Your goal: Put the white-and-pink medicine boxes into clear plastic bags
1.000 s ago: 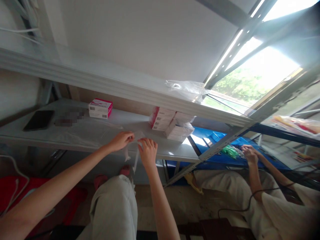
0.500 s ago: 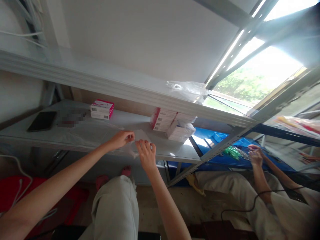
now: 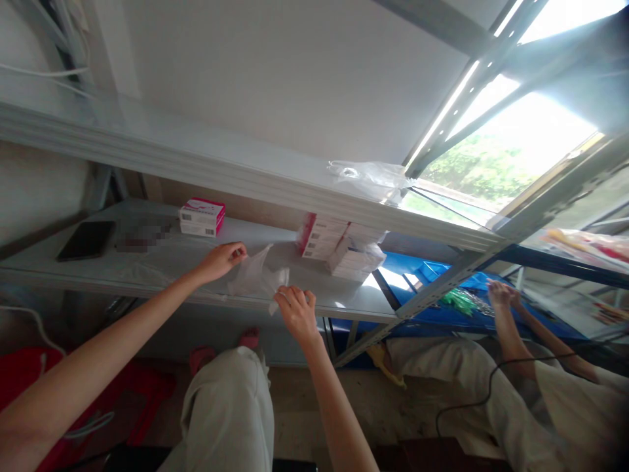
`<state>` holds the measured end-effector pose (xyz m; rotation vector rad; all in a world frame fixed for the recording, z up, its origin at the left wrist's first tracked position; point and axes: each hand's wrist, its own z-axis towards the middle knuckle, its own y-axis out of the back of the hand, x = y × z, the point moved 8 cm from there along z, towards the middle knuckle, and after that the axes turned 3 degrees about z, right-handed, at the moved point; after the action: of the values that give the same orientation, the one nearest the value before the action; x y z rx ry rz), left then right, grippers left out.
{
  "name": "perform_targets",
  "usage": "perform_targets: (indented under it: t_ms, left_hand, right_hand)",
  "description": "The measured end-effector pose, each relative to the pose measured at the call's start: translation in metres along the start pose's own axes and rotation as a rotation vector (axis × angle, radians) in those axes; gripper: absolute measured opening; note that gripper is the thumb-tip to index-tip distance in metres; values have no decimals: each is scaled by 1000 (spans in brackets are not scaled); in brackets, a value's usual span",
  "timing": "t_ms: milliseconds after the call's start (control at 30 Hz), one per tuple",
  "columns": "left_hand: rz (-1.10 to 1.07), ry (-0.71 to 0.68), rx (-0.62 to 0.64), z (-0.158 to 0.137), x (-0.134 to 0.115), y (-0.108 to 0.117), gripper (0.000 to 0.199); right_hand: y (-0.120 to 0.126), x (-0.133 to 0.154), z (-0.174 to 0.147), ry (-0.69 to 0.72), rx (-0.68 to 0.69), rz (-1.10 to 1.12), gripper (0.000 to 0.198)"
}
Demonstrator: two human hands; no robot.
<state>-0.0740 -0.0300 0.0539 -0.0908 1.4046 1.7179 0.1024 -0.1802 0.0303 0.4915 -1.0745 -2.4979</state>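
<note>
A thin, clear plastic bag [image 3: 253, 274] stretches between my two hands over the shelf's front edge. My left hand [image 3: 223, 260] pinches its upper left side, fingers closed. Lower and to the right, my right hand [image 3: 296, 308] grips the bag's other end, where the film is bunched. Behind the hands, a pink-and-white box [image 3: 202, 217] sits at the back of the shelf. White boxes with pink sides [image 3: 324, 237], partly wrapped in clear plastic, stand behind and right of my right hand.
A dark tablet or phone [image 3: 86, 240] lies at the shelf's left end. More clear film [image 3: 152, 269] lies near the front edge. Above runs an upper shelf beam [image 3: 221, 177] bearing a plastic bag [image 3: 368, 176]. At right, a co-worker's hands [image 3: 502, 293] are over a blue surface.
My hands have moved apart, the left going left and up, the right slightly right and down. The plastic bag now spreads open between them.
</note>
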Motion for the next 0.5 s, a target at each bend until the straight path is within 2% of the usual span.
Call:
perform_targets:
  t_ms: [167,333,400,500]
  left_hand:
    - [154,50,-32,13,15,28,18]
    - [177,83,-202,24,27,58,13]
    - [89,100,-203,27,31,54,13]
    - [-93,76,-139,32,29,33,16]
  right_hand:
    - [8,18,-5,144,104,-25,15]
    - [20,23,-1,88,153,-26,15]
    - [23,25,4,82,177,18,12]
    - [21,36,11,145,198,160,11]
